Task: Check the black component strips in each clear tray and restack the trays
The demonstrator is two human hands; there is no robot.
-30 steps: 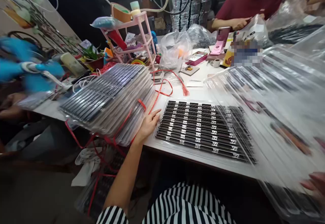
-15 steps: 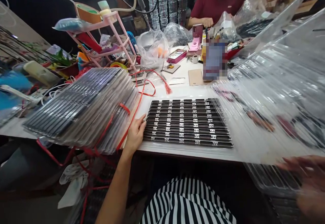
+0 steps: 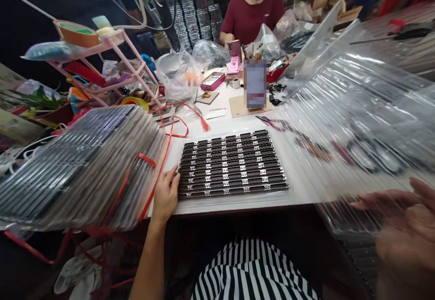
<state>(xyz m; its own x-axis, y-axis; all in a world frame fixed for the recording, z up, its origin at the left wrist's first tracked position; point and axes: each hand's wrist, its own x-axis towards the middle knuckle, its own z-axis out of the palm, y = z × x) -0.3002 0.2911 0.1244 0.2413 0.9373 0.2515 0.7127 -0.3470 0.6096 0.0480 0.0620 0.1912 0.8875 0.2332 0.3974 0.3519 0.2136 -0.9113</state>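
A clear plastic tray lies on the white table, filled with rows of black strips that carry silvery metal pieces. My left hand grips its left edge, thumb and fingers at the rim. On the right, a clear ribbed plastic tray stands raised and tilted. My right hand, smeared by motion, has hold of this clear tray near its lower edge. Some fingers show through the plastic.
At left stands a stack of filled trays with red strapping. Behind are a pink rack, plastic bags, and a phone on a stand. Pliers lie under the clear tray. A person in a maroon shirt sits opposite.
The view has swung right, so the table things sit further left. My right hand and the clear ribbed tray have shifted inward slightly. My left hand stays at the filled tray's edge.
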